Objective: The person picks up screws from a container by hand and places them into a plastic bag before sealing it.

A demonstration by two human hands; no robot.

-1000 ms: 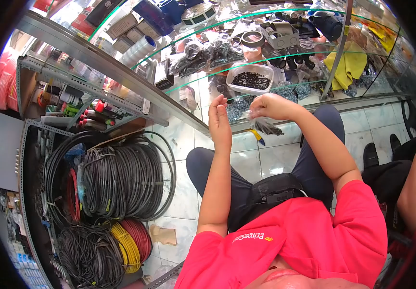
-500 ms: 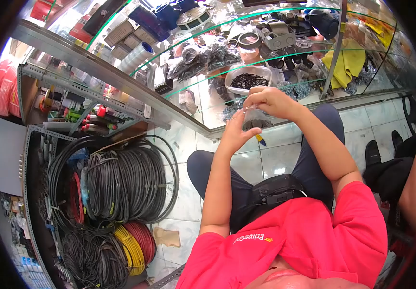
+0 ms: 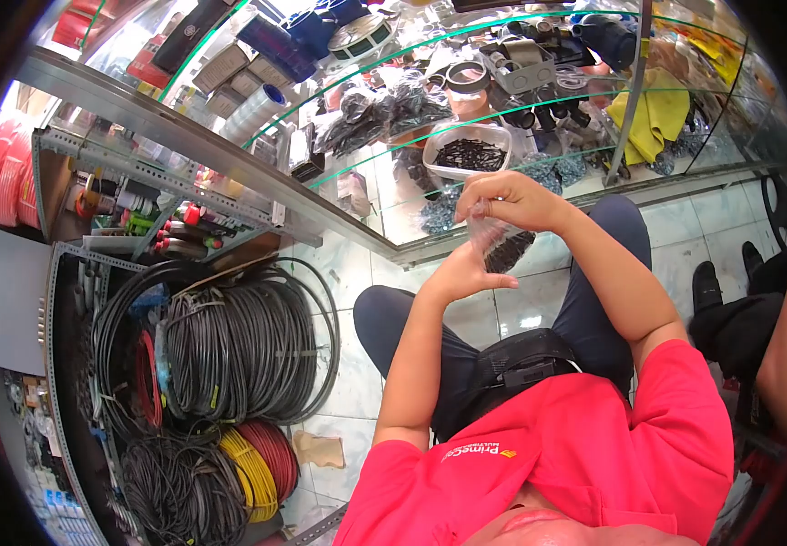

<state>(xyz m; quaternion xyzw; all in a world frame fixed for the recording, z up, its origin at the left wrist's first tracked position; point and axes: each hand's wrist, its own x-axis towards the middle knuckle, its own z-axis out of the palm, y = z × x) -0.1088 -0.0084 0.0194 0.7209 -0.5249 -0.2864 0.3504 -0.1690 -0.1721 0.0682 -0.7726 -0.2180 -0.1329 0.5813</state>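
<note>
My right hand [image 3: 510, 200] pinches the gathered top of a small clear plastic bag [image 3: 495, 233]. Small dark pieces, too small to name, fill the bag's lower part. Beside and under the bag, my left hand [image 3: 462, 272] has its thumb stretched out and apart; its other fingers lie against or behind the bag and show only in part. A white plastic tub [image 3: 509, 144] full of small black pieces stands in the display case just beyond my hands.
The glass case [image 3: 357, 160] ahead holds black fittings, bags and a yellow cloth [image 3: 654, 116]. Coils of black cable [image 3: 238, 350] lie on the left, with yellow and red coils below. At the right edge, another person's arm [image 3: 785, 364] and dark shoes show.
The bag has tilted and swung to the right, and its dark contents now show more plainly. My left hand has turned and dropped slightly; my right hand still pinches the top.
</note>
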